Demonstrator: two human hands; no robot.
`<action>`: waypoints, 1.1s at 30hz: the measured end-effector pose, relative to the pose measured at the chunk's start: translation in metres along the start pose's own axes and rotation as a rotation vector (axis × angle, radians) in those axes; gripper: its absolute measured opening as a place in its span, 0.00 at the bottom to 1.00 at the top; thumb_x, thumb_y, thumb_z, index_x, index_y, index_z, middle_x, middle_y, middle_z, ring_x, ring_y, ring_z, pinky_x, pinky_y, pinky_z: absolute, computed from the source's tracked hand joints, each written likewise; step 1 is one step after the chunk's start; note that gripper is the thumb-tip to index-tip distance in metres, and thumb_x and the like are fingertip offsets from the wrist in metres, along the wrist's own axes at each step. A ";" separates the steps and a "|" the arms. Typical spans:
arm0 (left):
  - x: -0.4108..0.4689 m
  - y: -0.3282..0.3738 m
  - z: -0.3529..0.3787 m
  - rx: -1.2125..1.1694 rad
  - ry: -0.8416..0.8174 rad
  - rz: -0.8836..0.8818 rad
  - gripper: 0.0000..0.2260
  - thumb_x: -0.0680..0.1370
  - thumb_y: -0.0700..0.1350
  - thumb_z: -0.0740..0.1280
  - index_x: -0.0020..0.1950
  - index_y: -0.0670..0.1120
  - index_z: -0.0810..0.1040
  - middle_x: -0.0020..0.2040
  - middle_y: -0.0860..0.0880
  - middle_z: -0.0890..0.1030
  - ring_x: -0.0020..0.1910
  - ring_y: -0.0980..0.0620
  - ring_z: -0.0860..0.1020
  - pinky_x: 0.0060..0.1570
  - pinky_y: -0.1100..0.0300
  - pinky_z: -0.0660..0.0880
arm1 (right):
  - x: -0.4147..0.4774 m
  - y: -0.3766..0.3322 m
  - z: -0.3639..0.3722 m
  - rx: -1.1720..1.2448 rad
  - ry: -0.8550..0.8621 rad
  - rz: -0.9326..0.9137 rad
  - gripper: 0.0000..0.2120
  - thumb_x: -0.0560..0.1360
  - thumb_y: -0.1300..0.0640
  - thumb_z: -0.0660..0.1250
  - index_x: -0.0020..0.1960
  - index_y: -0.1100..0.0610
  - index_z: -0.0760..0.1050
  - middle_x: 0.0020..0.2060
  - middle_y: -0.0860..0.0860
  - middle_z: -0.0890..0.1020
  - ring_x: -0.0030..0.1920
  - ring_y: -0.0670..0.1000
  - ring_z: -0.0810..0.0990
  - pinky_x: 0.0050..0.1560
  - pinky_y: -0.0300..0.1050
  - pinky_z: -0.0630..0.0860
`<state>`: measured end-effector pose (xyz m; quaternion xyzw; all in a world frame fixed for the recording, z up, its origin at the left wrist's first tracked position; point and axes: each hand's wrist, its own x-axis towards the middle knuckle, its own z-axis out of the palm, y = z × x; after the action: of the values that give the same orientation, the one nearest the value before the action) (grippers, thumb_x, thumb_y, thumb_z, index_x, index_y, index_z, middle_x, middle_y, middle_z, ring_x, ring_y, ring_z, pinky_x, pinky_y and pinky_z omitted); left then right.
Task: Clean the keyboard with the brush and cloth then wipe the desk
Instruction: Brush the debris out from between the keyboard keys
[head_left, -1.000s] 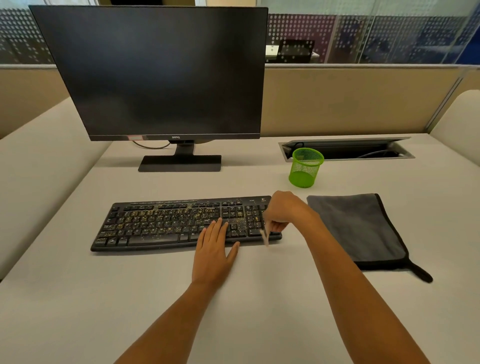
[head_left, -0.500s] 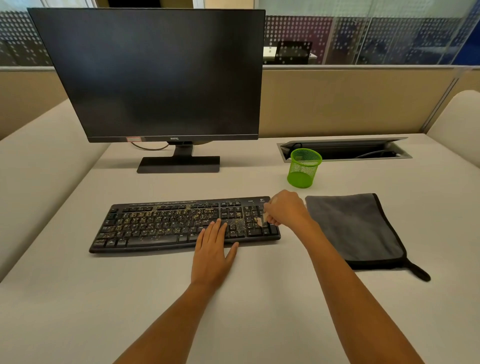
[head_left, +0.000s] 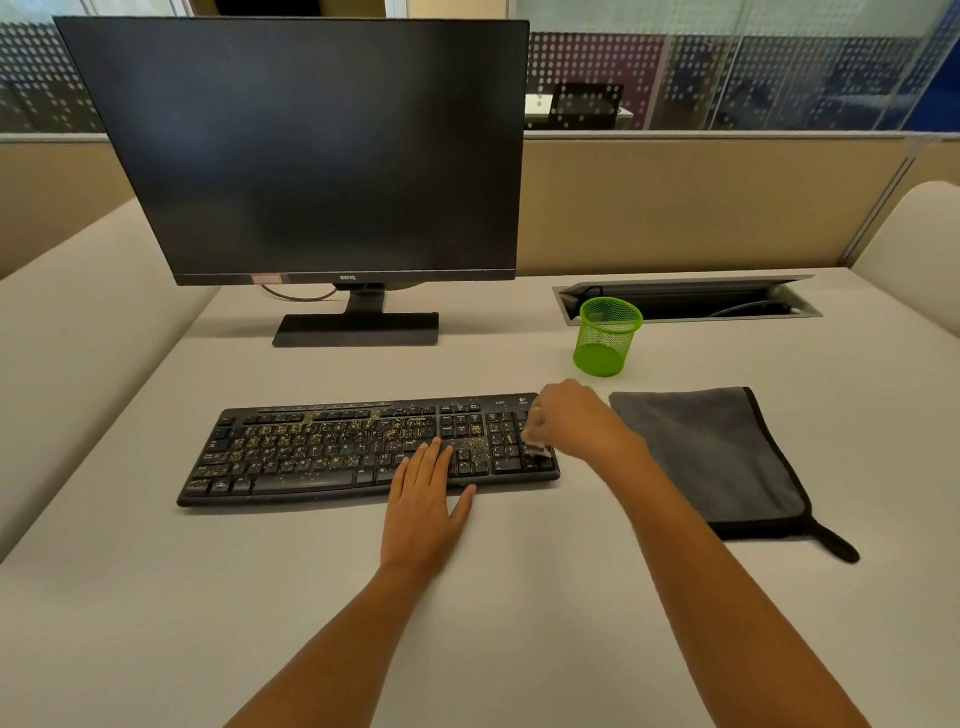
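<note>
Right grip (head_left: 571, 422) round brush (head_left: 538, 448) on keyboard (head_left: 322, 448), left grip (head_left: 423, 501) flat, released; cloth (head_left: 701, 452) beside, green cup (head_left: 605, 338) behind, monitor (head_left: 311, 150) beyond

Head-worn wide-angle view, looking forward and down from close above the near edge of the desk (head_left: 156, 597) toward the monitor (head_left: 311, 145) by the far edge.

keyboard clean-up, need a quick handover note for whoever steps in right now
Hands: the left hand lies flat, fingertips on the front edge of the keyboard; the right hand pinches the brush over the number pad.
Things: the cloth lies folded on the desk, right of the keyboard.
Done: number pad looks mostly clear.
Left: crumbs cover the letter keys; then cloth wipe, then desk.
</note>
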<state>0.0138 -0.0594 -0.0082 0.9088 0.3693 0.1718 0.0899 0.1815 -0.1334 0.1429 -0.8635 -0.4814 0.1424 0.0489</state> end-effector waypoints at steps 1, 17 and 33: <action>0.000 0.000 0.000 -0.002 -0.004 -0.002 0.34 0.76 0.65 0.40 0.75 0.47 0.59 0.76 0.49 0.59 0.75 0.52 0.54 0.71 0.58 0.41 | 0.001 -0.007 0.005 -0.029 -0.002 -0.034 0.14 0.75 0.52 0.68 0.54 0.61 0.80 0.51 0.57 0.82 0.52 0.56 0.80 0.47 0.46 0.75; 0.000 0.000 0.000 -0.010 0.007 0.001 0.35 0.76 0.66 0.39 0.74 0.46 0.62 0.74 0.48 0.63 0.74 0.50 0.57 0.72 0.56 0.47 | 0.000 -0.004 -0.010 -0.001 -0.081 -0.023 0.14 0.74 0.54 0.69 0.56 0.61 0.80 0.49 0.56 0.82 0.48 0.53 0.80 0.48 0.44 0.76; 0.000 -0.001 0.000 -0.008 0.013 0.003 0.33 0.77 0.64 0.43 0.74 0.46 0.62 0.74 0.48 0.62 0.74 0.50 0.57 0.72 0.57 0.45 | 0.002 0.003 -0.019 0.008 -0.108 0.071 0.15 0.74 0.54 0.70 0.54 0.63 0.78 0.42 0.56 0.80 0.42 0.52 0.77 0.33 0.39 0.69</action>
<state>0.0138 -0.0589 -0.0086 0.9079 0.3678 0.1792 0.0906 0.1905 -0.1320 0.1604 -0.8708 -0.4519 0.1923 0.0215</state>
